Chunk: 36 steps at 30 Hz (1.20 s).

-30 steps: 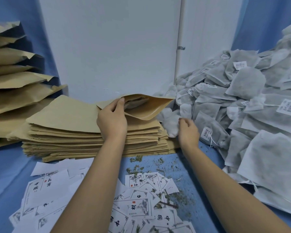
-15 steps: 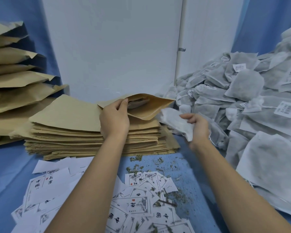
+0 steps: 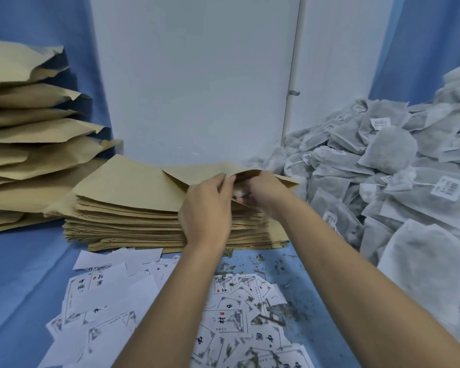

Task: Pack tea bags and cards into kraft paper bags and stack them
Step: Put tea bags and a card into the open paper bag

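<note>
The top kraft paper bag (image 3: pixel 213 170) lies open-mouthed on a flat stack of empty kraft bags (image 3: pixel 133 216) at centre. My left hand (image 3: pixel 206 211) grips the upper lip of that bag's mouth and holds it up. My right hand (image 3: pixel 263 191) is at the mouth with its fingers inside, gripping a white tea bag (image 3: pixel 238 193) of which only a small part shows. A big heap of grey-white tea bags (image 3: pixel 398 181) fills the right side. Printed white cards (image 3: pixel 109 296) lie scattered on the blue table in front.
A tall pile of filled kraft bags (image 3: pixel 29 134) stands at the far left. A white wall panel (image 3: pixel 197 75) closes the back. Loose tea crumbs (image 3: pixel 274 314) litter the blue tabletop (image 3: pixel 19 274) between the cards and the tea bag heap.
My right hand took a tea bag from the heap, carried it left and pushed it into the open bag's mouth. My left hand stayed on the bag's lip.
</note>
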Available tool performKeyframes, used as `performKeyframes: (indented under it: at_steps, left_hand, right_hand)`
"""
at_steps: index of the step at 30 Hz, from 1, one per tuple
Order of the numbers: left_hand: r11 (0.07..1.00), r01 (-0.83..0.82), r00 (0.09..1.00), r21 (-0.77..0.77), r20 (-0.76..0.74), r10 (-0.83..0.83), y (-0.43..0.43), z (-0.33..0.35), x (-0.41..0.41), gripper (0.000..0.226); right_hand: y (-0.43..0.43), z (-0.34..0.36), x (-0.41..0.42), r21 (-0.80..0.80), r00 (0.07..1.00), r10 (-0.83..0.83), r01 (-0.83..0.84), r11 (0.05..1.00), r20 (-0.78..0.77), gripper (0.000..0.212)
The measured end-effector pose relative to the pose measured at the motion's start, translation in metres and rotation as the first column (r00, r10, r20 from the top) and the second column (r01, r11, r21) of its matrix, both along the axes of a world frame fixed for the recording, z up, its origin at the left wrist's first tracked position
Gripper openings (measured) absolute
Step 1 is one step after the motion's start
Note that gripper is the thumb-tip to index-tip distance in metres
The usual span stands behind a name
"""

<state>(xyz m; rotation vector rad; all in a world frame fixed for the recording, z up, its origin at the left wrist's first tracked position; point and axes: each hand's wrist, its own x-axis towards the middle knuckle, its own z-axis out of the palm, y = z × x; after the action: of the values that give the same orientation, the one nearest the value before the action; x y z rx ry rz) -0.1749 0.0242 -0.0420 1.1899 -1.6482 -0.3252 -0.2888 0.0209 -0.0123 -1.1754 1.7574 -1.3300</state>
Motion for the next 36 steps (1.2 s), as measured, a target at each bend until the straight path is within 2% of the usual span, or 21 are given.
performKeyframes:
  at_steps: [3, 5, 6, 7, 9, 11, 13, 15, 18, 21, 23, 26, 28, 31, 34, 36]
  left_hand:
    - [0.997, -0.019, 0.997, -0.072, 0.075, 0.024, 0.008, -0.003, 0.003, 0.039]
    - [0.999, 0.001, 1.0, -0.051, 0.022, 0.0, 0.009, -0.004, 0.007, 0.037]
    - [0.999, 0.014, 1.0, -0.034, -0.027, -0.015, 0.009, -0.004, 0.01, 0.036]
    - [1.0, 0.024, 0.997, -0.02, -0.072, -0.025, 0.008, -0.003, 0.012, 0.034]
    - [1.0, 0.031, 0.992, -0.005, -0.123, -0.031, 0.006, -0.002, 0.016, 0.032]
    - [0.999, 0.044, 0.987, -0.007, -0.155, -0.044, 0.005, 0.0, 0.018, 0.031]
    - [0.997, 0.074, 0.978, -0.002, -0.195, -0.073, 0.005, 0.0, 0.02, 0.03]
    - [0.993, 0.116, 0.965, 0.005, -0.236, -0.111, 0.007, -0.002, 0.02, 0.028]
    - [0.99, 0.141, 0.965, 0.012, -0.224, -0.134, 0.008, -0.005, 0.022, 0.032]
    - [0.986, 0.165, 0.96, 0.032, -0.234, -0.153, 0.006, -0.007, 0.026, 0.034]
    - [0.981, 0.19, 0.949, 0.038, -0.265, -0.174, 0.003, -0.007, 0.03, 0.032]
    - [0.977, 0.202, 0.935, 0.063, -0.308, -0.174, -0.001, -0.004, 0.034, 0.029]
    - [0.979, 0.192, 0.93, 0.068, -0.332, -0.16, -0.003, -0.003, 0.035, 0.026]
    - [0.98, 0.195, 0.925, 0.052, -0.342, -0.166, -0.002, -0.005, 0.033, 0.025]
    - [0.978, 0.202, 0.929, 0.043, -0.325, -0.178, 0.001, -0.01, 0.032, 0.025]
    - [0.978, 0.202, 0.933, 0.053, -0.314, -0.176, 0.001, -0.012, 0.033, 0.025]
  right_hand:
    - [-0.002, 0.001, 0.017, -0.008, 0.992, 0.093, -0.094, 0.996, -0.088, 0.023]
    - [0.0, 0.001, 0.024, -0.011, 0.985, 0.159, -0.16, 0.987, -0.063, 0.033]
    - [0.0, 0.001, 0.025, -0.001, 0.981, 0.156, -0.157, 0.988, -0.115, 0.033]
    - [-0.003, 0.0, 0.025, 0.01, 0.967, 0.118, -0.119, 0.993, -0.227, 0.03]
    - [-0.006, -0.003, 0.02, -0.034, 0.873, -0.088, 0.082, 0.996, -0.48, 0.03]
    - [-0.005, -0.006, 0.017, -0.123, 0.821, -0.211, 0.172, 0.977, -0.53, 0.032]
    - [-0.007, -0.009, 0.016, -0.104, 0.807, -0.183, 0.15, 0.983, -0.562, 0.033]
    - [-0.011, -0.012, 0.017, -0.014, 0.77, -0.092, 0.107, 0.994, -0.631, 0.033]
    - [-0.015, -0.017, 0.021, 0.11, 0.673, 0.02, 0.092, 0.99, -0.739, 0.035]
    - [-0.02, -0.017, 0.028, 0.147, 0.64, 0.083, 0.047, 0.988, -0.764, 0.036]
    - [-0.019, -0.017, 0.029, 0.131, 0.627, 0.067, 0.055, 0.99, -0.776, 0.035]
    - [-0.008, -0.02, 0.031, -0.006, 0.62, -0.128, 0.196, 0.981, -0.774, 0.032]
    - [-0.003, -0.021, 0.033, -0.105, 0.627, -0.2, 0.185, 0.977, -0.753, 0.035]
    - [0.0, -0.018, 0.036, -0.075, 0.725, -0.036, -0.022, 0.997, -0.688, 0.038]
    - [-0.007, -0.018, 0.036, 0.061, 0.665, 0.139, -0.14, 0.988, -0.734, 0.032]
    - [-0.01, -0.018, 0.036, 0.097, 0.684, 0.183, -0.163, 0.982, -0.706, 0.028]
